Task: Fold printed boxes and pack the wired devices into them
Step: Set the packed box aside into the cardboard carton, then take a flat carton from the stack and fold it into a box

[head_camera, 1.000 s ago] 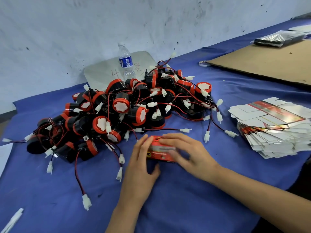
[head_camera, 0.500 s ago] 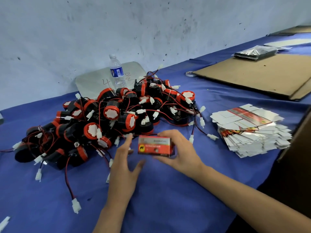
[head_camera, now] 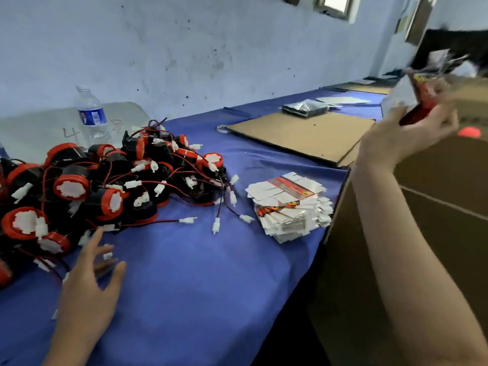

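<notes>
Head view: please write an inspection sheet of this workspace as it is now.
Surface: blue cloth, spread flat.
Job's things: pile of wired devices, left; stack of flat boxes, right; printed box, blurred.
Clutter: water bottle, cardboard sheet, foil packet.
Hands: left hand open beside the pile; right hand grips the printed box above a brown carton.
Cables: red and black leads with white connectors lie on the cloth.
Surroundings: scuffed pale wall.

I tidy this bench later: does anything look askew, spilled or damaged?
The stack of flat boxes on the blue cloth is fanned and skewed, not squared. The wired devices lie in a tangled heap, their connectors trailing loose. Nothing looks spilled or broken.
</notes>
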`<state>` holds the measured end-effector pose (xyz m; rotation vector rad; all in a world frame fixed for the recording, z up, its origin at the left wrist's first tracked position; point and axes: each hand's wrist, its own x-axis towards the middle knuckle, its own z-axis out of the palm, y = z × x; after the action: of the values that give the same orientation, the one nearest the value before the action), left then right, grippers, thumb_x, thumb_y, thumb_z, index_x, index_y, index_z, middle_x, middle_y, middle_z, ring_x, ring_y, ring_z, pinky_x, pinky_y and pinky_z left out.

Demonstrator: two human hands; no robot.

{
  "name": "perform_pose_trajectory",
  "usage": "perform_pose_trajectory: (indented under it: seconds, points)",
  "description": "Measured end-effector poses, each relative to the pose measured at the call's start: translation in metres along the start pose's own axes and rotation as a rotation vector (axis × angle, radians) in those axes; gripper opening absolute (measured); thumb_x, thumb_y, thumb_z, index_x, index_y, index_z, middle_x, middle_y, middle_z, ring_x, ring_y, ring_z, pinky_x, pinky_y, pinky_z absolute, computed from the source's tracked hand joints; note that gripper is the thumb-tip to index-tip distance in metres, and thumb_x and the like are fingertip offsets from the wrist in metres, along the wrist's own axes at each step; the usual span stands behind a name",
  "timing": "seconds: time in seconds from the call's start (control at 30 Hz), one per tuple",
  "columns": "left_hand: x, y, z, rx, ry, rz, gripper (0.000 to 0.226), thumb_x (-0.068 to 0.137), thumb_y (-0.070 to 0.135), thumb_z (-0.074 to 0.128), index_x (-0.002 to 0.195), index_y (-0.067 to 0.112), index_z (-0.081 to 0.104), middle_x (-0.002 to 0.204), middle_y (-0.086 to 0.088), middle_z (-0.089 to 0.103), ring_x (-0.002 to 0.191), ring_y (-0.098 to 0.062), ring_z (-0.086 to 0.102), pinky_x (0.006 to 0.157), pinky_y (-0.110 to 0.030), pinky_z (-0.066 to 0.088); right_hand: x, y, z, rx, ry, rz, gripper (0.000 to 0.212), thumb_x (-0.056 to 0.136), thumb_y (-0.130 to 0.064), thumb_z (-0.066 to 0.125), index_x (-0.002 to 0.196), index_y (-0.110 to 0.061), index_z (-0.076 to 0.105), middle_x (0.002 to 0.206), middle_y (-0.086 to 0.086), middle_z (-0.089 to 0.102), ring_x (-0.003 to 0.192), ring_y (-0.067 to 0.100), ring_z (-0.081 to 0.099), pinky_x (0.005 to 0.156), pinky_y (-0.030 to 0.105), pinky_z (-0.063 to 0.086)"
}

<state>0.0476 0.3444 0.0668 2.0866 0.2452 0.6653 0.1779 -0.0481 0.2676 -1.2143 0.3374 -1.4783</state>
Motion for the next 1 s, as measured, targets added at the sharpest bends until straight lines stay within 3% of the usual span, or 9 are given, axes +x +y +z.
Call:
perform_pose_trajectory:
  seconds: [0.17,0.33,0.4,0.47,0.53,0.6,0.83,0.93,1.0]
  points:
    - [0.003,-0.013,0.001,-0.036,0.038,-0.048,0.080,0.089,0.010,0.063,0.132,0.067,0.028,0.130,0.015,0.048,0.104,-0.023,0.059,0.093,-0.049,0.046,0.008,0.018,-0.016,-0.161,0.125,0.326,0.050,0.089,-0.002,0.054,0.129,-0.032,0.051,0.128,-0.012,0.038,0.123,0.008,0.033,0.111,0.039,0.020]
    - [0.002,-0.004,-0.001,-0.058,0.054,-0.022,0.063,0.083,0.037,0.057,0.130,0.067,0.027,0.126,0.021,0.048,0.099,-0.015,0.060,0.087,-0.044,0.050,-0.018,0.027,-0.011,-0.122,-0.029,0.198,0.041,0.087,-0.003,0.052,0.119,-0.029,0.053,0.130,-0.008,0.044,0.124,0.006,0.040,0.115,0.033,0.022]
    - [0.002,-0.001,0.000,-0.100,0.042,-0.044,0.063,0.087,0.033,0.057,0.133,0.065,0.028,0.121,0.024,0.048,0.100,-0.016,0.059,0.087,-0.043,0.049,-0.029,0.033,-0.003,-0.107,-0.348,0.085,0.029,0.089,-0.003,0.052,0.112,-0.020,0.059,0.115,-0.005,0.057,0.109,0.005,0.053,0.107,0.029,0.039]
    - [0.002,-0.001,0.001,-0.122,0.041,-0.073,0.064,0.091,0.023,0.058,0.140,0.055,0.030,0.115,0.027,0.048,0.100,-0.020,0.059,0.088,-0.045,0.049,-0.039,0.046,0.009,-0.247,-0.864,-0.011,0.022,0.090,-0.011,0.060,0.112,-0.014,0.062,0.109,-0.001,0.064,0.108,0.014,0.059,0.099,0.031,0.045]
    - [0.002,-0.001,0.001,-0.118,0.036,-0.090,0.065,0.093,0.019,0.059,0.144,0.045,0.028,0.116,0.025,0.049,0.100,-0.020,0.058,0.087,-0.044,0.049,-0.050,0.066,0.018,-0.662,-1.421,-0.048,0.052,0.087,-0.035,0.069,0.133,-0.020,0.052,0.139,0.006,0.050,0.137,0.028,0.037,0.112,0.037,0.030]
    - [0.001,-0.001,0.000,-0.106,0.027,-0.099,0.067,0.093,0.016,0.059,0.145,0.043,0.027,0.120,0.021,0.049,0.101,-0.018,0.058,0.084,-0.040,0.048,-0.061,0.085,0.020,-1.090,-1.736,-0.036,0.078,0.082,-0.058,0.065,0.147,-0.030,0.033,0.158,0.003,0.025,0.147,0.029,0.015,0.115,0.044,0.017]
    - [0.000,0.008,-0.001,-0.099,0.029,-0.136,0.066,0.093,0.014,0.059,0.148,0.037,0.029,0.122,0.017,0.048,0.099,-0.015,0.055,0.081,-0.036,0.045,-0.039,0.081,0.048,-1.419,-1.927,-0.168,0.079,0.077,-0.070,0.061,0.144,-0.032,0.042,0.150,0.000,0.038,0.129,0.025,0.045,0.089,0.034,0.042]
    - [0.000,0.011,-0.001,-0.103,0.018,-0.137,0.065,0.094,0.014,0.058,0.148,0.036,0.029,0.122,0.017,0.047,0.099,-0.014,0.055,0.080,-0.035,0.044,-0.029,0.086,0.051,-1.483,-1.789,-0.091,0.086,0.077,-0.062,0.067,0.144,-0.015,0.042,0.143,0.008,0.046,0.110,0.027,0.055,0.065,0.030,0.047]
    - [0.000,0.013,-0.001,-0.098,0.006,-0.136,0.065,0.094,0.013,0.058,0.148,0.035,0.029,0.125,0.016,0.046,0.098,-0.014,0.055,0.077,-0.034,0.044,-0.025,0.093,0.051,-1.424,-1.665,-0.088,0.080,0.076,-0.051,0.075,0.138,-0.009,0.048,0.135,0.010,0.053,0.111,0.028,0.055,0.079,0.035,0.051]
